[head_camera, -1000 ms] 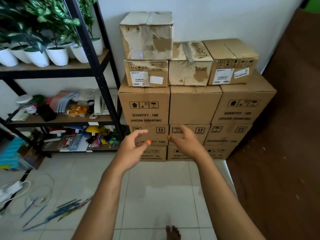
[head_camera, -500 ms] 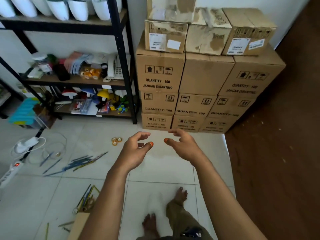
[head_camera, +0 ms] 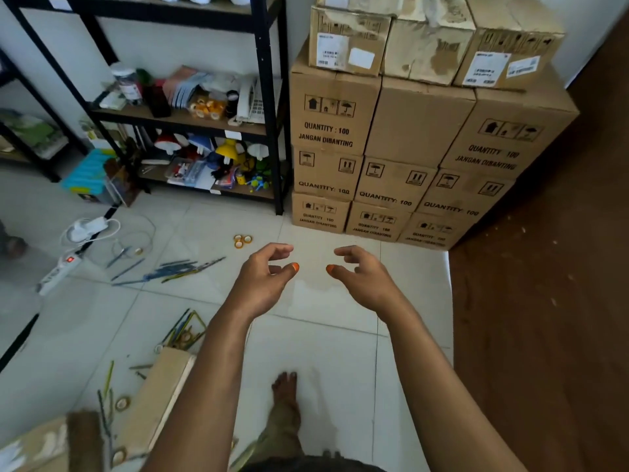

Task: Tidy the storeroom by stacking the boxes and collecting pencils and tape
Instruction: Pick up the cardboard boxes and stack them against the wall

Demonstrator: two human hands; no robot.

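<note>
The boxes (head_camera: 422,131) stand stacked in tiers against the far wall, in the corner where the tiled floor (head_camera: 326,352) meets a brown mat (head_camera: 544,318), so that part looks done. The pencils (head_camera: 170,269) lie scattered on the tiles to the left, more of them (head_camera: 182,330) beside an open carton (head_camera: 153,396) at the lower left edge, with a few tape rolls (head_camera: 243,240) on the floor just ahead of the left hand and another roll (head_camera: 122,403) by the carton. The left hand (head_camera: 262,284) and right hand (head_camera: 364,281) hover empty over bare tile, near each other but apart, fingers (head_camera: 275,250) loosely curled and spread, pinching nothing

What could go wrong, as I judge it: round pencils roll under a sweeping grab and may slip beneath the rack (head_camera: 269,107), and a handful gathered too fast would spill. A bare foot (head_camera: 286,393) stands among strays, so a step left could land on one and slide. A power strip (head_camera: 59,270) with its light on and loose cables (head_camera: 136,233) lie touching the pencil scatter, easy to snag

The tiles look smooth and pale. The rack at the left holds cluttered stationery and toys; white walls behind, and something blurred at the bottom left I cannot tell
</note>
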